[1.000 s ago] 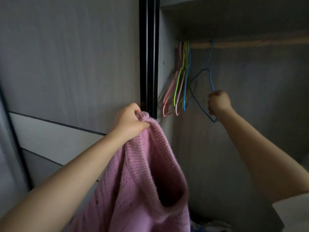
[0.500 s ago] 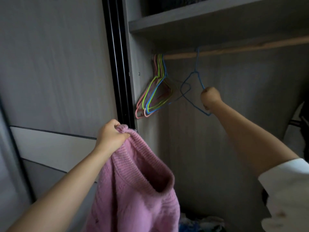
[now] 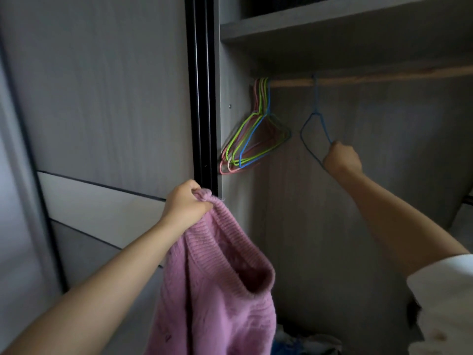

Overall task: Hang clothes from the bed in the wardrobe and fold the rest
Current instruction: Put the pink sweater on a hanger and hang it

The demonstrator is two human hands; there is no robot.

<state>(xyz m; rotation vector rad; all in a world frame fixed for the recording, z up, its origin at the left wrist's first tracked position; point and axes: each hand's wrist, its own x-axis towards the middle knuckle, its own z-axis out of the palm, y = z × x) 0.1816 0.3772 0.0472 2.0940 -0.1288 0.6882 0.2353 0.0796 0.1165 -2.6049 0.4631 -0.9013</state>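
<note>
My left hand (image 3: 186, 204) grips the ribbed neck of a pink knitted sweater (image 3: 217, 283), which hangs down from it in front of the wardrobe's door edge. Inside the open wardrobe, my right hand (image 3: 341, 159) holds the lower corner of a blue wire hanger (image 3: 311, 131). The hanger's hook is still over the wooden rail (image 3: 384, 79). A bunch of several coloured wire hangers (image 3: 252, 142) hangs at the rail's left end.
A grey sliding door (image 3: 102, 98) with a black frame (image 3: 201, 93) stands on the left. A shelf (image 3: 332, 19) runs above the rail. Crumpled clothes (image 3: 302, 342) lie on the wardrobe floor. A white garment (image 3: 445, 303) shows at the right edge.
The view has shifted, so the wardrobe shelf now shows. My right hand has pulled the blue hanger to the right along the rail, away from the bunch. My left hand keeps its grip on the sweater.
</note>
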